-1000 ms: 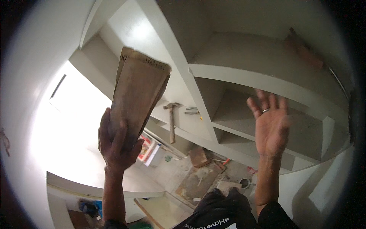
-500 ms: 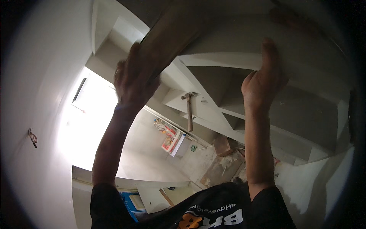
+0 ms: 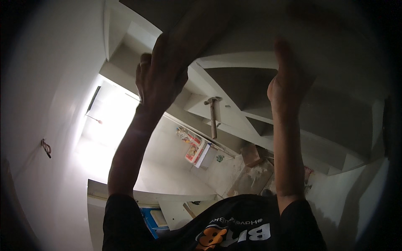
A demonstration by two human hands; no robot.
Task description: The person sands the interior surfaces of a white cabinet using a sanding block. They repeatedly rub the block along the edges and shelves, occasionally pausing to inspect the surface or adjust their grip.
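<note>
Both my arms reach up to a dark, dim panel (image 3: pixel 238 31) overhead. My left hand (image 3: pixel 161 81) is at its left end, fingers bent round what looks like its edge; the fingertips are partly lost in shadow. Further right, my right hand (image 3: pixel 289 85) rests against the panel's pale underside, with its thumb stretched up and its other fingers hidden in the dark. Between the hands, a claw hammer (image 3: pixel 213 117) with a wooden handle lies on a white cabinet ledge (image 3: pixel 199 104). A small light piece (image 3: pixel 228 106) lies beside the hammer's head.
Open cabinet compartments (image 3: pixel 259 90) stand below the panel. A bright window (image 3: pixel 109 121) is at the left, and wires (image 3: pixel 46 148) stick out of the white wall. On the floor lie a brown box (image 3: pixel 250 155), a board and a red-and-white package (image 3: pixel 194 150). A blue item (image 3: pixel 153 221) sits lower left.
My left hand has shifted up and slightly right along the panel. The right hand has hardly moved. The whole view has swung a little, so the hammer and window appear further right.
</note>
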